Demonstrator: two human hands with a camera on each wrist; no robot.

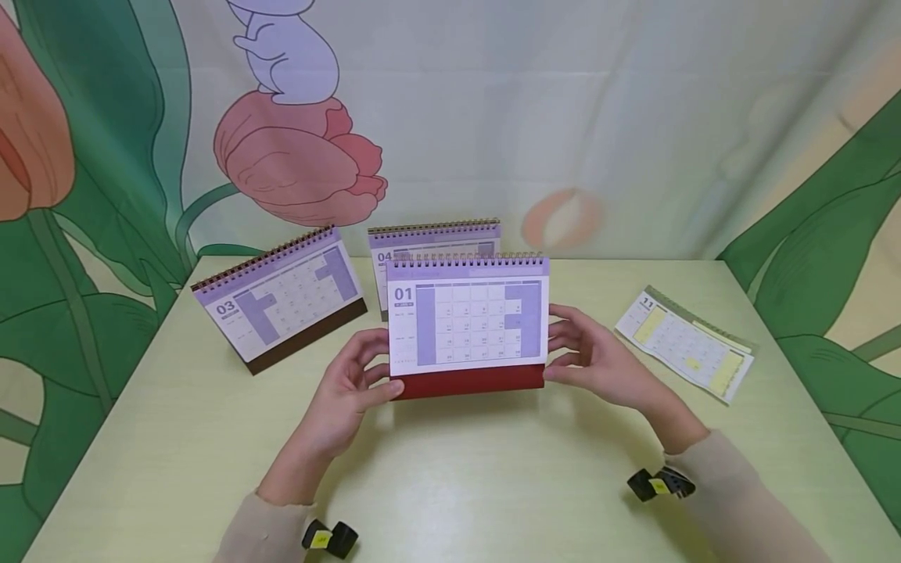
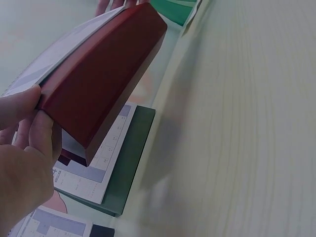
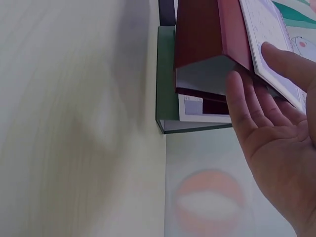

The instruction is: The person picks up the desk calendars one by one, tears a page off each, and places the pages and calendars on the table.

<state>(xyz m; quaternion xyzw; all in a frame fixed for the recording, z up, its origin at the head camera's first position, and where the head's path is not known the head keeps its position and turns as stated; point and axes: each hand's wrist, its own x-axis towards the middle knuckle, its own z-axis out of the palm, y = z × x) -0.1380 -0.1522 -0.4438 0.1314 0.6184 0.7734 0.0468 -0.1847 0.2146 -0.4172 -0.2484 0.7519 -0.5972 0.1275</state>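
A desk calendar [image 1: 468, 324] with a red base and a purple page marked 01 is at the table's middle, held a little above the top. My left hand [image 1: 376, 375] pinches its left end, thumb on the red front. My right hand [image 1: 563, 348] holds its right end, thumb on the page. In the left wrist view my left hand [image 2: 29, 128] grips the corner of the red-based calendar [image 2: 103, 74]. The right wrist view has my right hand [image 3: 266, 98] against the end of the calendar [image 3: 207, 34].
A brown-based calendar marked 03 [image 1: 281, 301] stands at the left. Just behind the held one stands a green-based calendar marked 04 [image 1: 432, 237]. A yellow calendar marked 11 [image 1: 686, 340] lies flat at the right. A printed backdrop [image 1: 633, 117] hangs behind the table [image 1: 176, 438].
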